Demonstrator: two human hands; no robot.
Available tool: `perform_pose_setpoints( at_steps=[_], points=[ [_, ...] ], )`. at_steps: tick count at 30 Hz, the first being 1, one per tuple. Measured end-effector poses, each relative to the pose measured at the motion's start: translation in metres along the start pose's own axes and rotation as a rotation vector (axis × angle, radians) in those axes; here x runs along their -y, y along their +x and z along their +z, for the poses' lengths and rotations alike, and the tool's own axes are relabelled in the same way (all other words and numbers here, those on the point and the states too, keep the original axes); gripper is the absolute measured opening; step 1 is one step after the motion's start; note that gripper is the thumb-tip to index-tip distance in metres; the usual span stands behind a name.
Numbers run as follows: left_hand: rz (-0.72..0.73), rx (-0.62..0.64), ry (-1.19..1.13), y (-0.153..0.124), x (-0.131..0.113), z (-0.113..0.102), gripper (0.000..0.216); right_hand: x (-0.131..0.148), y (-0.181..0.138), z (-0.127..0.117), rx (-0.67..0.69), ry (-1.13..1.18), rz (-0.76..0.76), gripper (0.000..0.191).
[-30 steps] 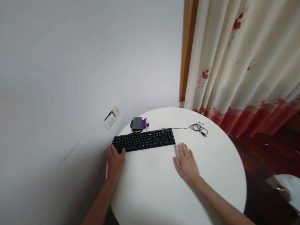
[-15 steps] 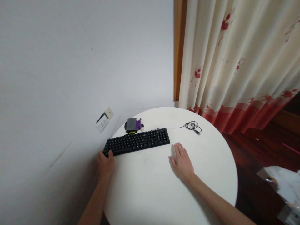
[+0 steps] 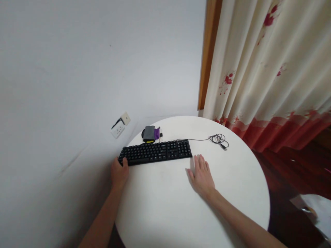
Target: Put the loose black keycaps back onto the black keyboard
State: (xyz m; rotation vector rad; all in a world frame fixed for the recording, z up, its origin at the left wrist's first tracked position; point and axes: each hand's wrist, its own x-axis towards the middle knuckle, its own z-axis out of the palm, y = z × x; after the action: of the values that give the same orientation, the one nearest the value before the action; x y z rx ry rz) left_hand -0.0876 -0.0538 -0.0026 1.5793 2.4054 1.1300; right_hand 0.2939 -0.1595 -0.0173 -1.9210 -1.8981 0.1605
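A black keyboard point(image 3: 156, 151) lies across the far side of a round white table point(image 3: 181, 206). My left hand point(image 3: 119, 173) grips its left end, thumb on the front corner keys. My right hand point(image 3: 201, 175) lies flat on the tabletop, fingers apart, just in front of the keyboard's right end and not touching it. The keyboard's thin black cable point(image 3: 219, 139) runs right and ends in a loose coil with a USB plug.
Behind the keyboard sits a small grey and purple bundle point(image 3: 150, 133) at the table's far edge. A wall socket point(image 3: 118, 130) is on the white wall to the left. A cream curtain with red flowers point(image 3: 266, 75) hangs at right above dark wood floor.
My left hand slid from the keyboard's front left edge to grip its left end. The keyboard shifted slightly left. My right hand stayed flat on the table.
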Motion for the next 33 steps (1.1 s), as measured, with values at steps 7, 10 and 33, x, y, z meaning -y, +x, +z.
perform_pose_setpoints(
  at_steps=[7, 10, 33],
  points=[
    [0.031, 0.037, -0.055, -0.029, -0.004, -0.012, 0.056, -0.007, 0.05, 0.008, -0.063, 0.178, 0.019, 0.072],
    [0.039, 0.076, -0.067, -0.049, -0.012, -0.02, 0.055, -0.012, 0.053, 0.009, -0.101, 0.28, 0.028, 0.074],
    [0.453, 0.242, -0.356, -0.098, -0.074, 0.008, 0.035, -0.114, -0.005, -0.073, -0.583, 0.725, 0.478, 0.056]
  ],
)
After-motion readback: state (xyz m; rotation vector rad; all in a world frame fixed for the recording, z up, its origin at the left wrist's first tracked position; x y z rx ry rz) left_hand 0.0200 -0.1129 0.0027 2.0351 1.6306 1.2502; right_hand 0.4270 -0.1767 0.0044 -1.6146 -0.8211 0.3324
